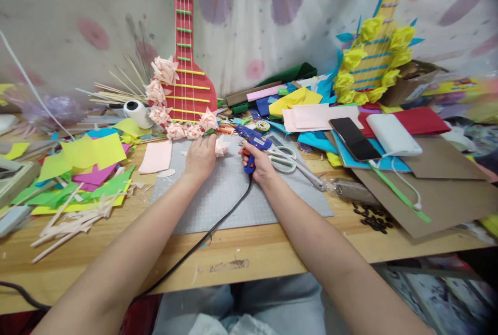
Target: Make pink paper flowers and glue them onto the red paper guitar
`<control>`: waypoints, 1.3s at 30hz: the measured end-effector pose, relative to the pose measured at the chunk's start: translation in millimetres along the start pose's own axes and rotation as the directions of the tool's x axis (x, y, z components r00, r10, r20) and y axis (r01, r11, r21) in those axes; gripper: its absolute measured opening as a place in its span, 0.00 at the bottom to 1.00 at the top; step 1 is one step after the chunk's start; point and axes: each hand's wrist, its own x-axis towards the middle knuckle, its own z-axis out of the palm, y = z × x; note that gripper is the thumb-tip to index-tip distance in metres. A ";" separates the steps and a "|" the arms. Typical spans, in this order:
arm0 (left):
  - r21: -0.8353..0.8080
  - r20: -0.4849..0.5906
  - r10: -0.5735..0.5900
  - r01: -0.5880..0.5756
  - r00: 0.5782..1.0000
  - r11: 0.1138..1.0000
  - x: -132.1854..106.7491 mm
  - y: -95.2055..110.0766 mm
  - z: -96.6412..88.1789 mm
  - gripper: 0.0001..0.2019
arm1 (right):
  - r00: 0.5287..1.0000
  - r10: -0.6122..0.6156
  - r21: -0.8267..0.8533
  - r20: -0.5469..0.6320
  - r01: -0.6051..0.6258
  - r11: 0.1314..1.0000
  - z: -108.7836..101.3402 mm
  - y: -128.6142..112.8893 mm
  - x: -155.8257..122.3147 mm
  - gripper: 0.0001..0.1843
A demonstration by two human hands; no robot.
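Note:
My right hand (257, 163) is wrapped round the handle of a blue hot glue gun (254, 139). Its nozzle points up and to the left, and a black cord trails from the handle toward my lap. My left hand (201, 157) is closed, with a pale pink paper flower (221, 147) at its thumb side; the exact grip is partly hidden. Just beyond this hand, a red paper guitar (190, 91) leans upright with pink flowers along its lower left edge. Both hands are over a grey cutting mat (221, 210).
Scissors (283, 161) lie right of the glue gun. Farther right are a black phone (354, 139), a white power bank (393, 134), cardboard (436, 205) and black beads (372, 218). Coloured paper (83, 156) covers the left. A yellow-flowered guitar (369, 65) stands behind.

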 end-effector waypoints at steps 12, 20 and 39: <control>-0.092 0.034 0.032 -0.028 0.999 0.995 -13.0 -3.3 -6.9 0.32 | 1.000 0.003 -0.007 -0.011 -0.003 1.000 0.0 0.2 0.5 0.17; -0.241 0.067 0.041 -0.023 0.997 0.970 -18.5 -9.9 -11.5 0.39 | 1.000 -0.014 -0.022 0.005 0.014 1.000 0.5 0.0 -1.5 0.16; -0.245 0.020 0.054 -0.048 0.998 0.968 -18.7 -6.5 -5.0 0.38 | 1.000 -0.021 0.046 0.002 0.021 0.999 -0.2 0.8 -1.2 0.16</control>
